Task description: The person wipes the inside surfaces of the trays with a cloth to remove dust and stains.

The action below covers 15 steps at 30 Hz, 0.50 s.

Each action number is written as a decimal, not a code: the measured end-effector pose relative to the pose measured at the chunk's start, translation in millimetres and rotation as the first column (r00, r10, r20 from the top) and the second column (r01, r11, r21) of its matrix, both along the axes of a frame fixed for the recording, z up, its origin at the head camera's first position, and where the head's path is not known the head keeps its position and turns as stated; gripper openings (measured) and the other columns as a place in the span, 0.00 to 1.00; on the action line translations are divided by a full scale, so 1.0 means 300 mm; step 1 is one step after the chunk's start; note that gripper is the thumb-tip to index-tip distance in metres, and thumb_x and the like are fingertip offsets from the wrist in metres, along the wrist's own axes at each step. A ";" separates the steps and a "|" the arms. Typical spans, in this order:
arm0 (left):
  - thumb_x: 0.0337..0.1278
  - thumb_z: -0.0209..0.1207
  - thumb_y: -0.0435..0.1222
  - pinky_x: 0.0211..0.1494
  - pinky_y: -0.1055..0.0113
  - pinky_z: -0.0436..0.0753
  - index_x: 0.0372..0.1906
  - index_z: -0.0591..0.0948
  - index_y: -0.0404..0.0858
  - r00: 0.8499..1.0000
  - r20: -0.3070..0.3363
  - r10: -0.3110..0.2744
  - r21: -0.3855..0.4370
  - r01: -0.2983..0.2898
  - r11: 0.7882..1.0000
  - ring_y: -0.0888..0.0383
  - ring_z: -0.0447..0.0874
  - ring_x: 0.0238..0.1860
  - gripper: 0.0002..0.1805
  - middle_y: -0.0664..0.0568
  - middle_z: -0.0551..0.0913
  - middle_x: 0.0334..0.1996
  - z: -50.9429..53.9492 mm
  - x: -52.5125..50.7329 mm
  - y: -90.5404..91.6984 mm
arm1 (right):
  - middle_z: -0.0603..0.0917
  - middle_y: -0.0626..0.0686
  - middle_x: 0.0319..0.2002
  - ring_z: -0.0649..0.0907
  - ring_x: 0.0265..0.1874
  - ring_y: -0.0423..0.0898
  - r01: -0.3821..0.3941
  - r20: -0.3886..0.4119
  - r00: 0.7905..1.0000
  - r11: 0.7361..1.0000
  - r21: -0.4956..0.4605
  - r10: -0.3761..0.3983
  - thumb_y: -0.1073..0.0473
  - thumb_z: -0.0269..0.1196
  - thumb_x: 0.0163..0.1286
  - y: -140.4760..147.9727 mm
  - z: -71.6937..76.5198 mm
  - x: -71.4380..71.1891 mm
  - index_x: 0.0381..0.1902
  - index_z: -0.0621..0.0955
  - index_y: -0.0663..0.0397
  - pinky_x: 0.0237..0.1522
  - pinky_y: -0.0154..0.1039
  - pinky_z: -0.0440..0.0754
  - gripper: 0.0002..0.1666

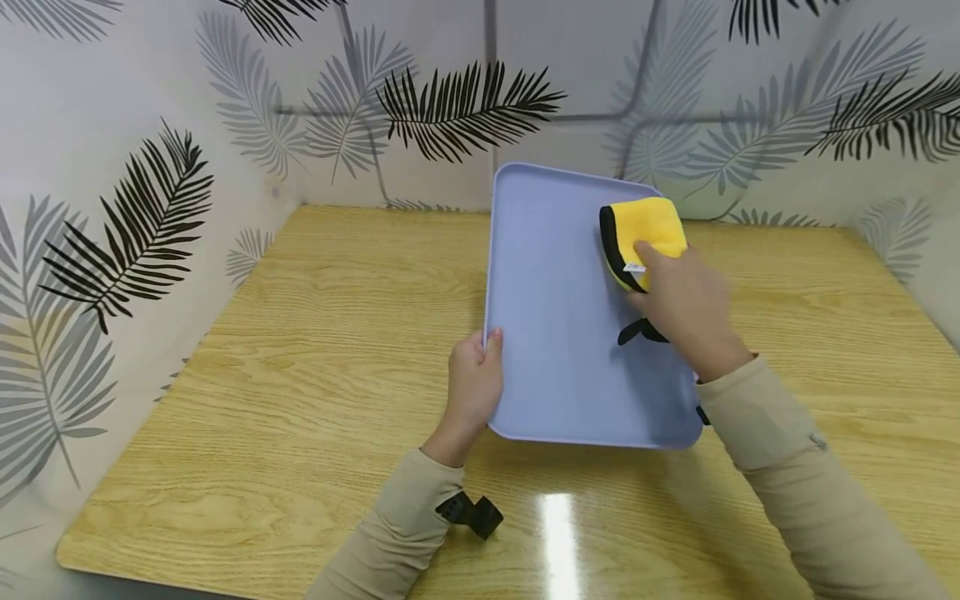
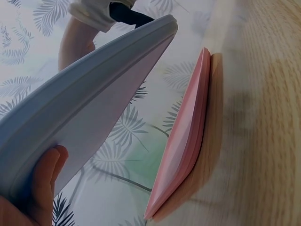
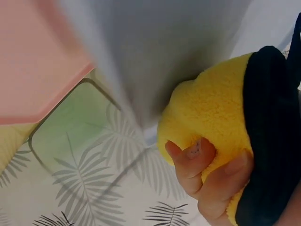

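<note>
A light blue-purple rectangular tray (image 1: 555, 350) with a low rim is held tilted up above the table in the head view. My left hand (image 1: 474, 379) grips its left edge, thumb over the rim. Against the upper right of the tray's inner face, my right hand (image 1: 686, 304) holds a folded yellow cloth (image 1: 652, 221) with black edging and a small white tag. In the right wrist view, fingers curl into the fluffy cloth (image 3: 216, 103), which touches the tray. The left wrist view shows the tray's outer side (image 2: 94, 89) from below.
A pink tray (image 2: 186, 127) lies on the table in the left wrist view; the held tray hides it in the head view. Wood-grain table (image 1: 300, 358) spreads around both arms. A leaf-patterned covering (image 1: 420, 50) stands along the table's back and left.
</note>
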<state>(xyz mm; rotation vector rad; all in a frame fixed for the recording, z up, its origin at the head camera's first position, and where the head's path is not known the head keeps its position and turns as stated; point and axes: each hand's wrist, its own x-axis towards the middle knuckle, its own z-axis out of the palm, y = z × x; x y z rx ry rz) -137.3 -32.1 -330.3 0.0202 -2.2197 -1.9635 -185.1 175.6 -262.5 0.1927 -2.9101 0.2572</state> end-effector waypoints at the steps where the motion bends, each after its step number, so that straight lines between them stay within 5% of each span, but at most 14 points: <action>1: 0.65 0.44 0.32 0.19 0.67 0.75 0.34 0.77 0.22 1.000 0.003 0.003 0.000 -0.003 1.000 0.59 0.73 0.18 0.16 0.44 0.75 0.18 0.000 0.000 -0.001 | 0.73 0.73 0.35 0.73 0.35 0.66 0.007 0.016 1.000 1.000 0.005 -0.007 0.59 0.65 0.53 0.010 0.000 0.001 0.56 0.68 0.58 0.20 0.55 0.72 0.32; 15: 0.64 0.44 0.31 0.18 0.70 0.72 0.32 0.76 0.22 1.000 -0.019 0.003 0.002 -0.003 1.000 0.60 0.71 0.17 0.15 0.45 0.74 0.17 0.000 -0.001 0.003 | 0.76 0.66 0.29 0.75 0.27 0.60 0.037 0.140 0.989 0.999 0.003 -0.037 0.54 0.61 0.57 0.038 0.013 0.001 0.58 0.66 0.60 0.17 0.48 0.71 0.32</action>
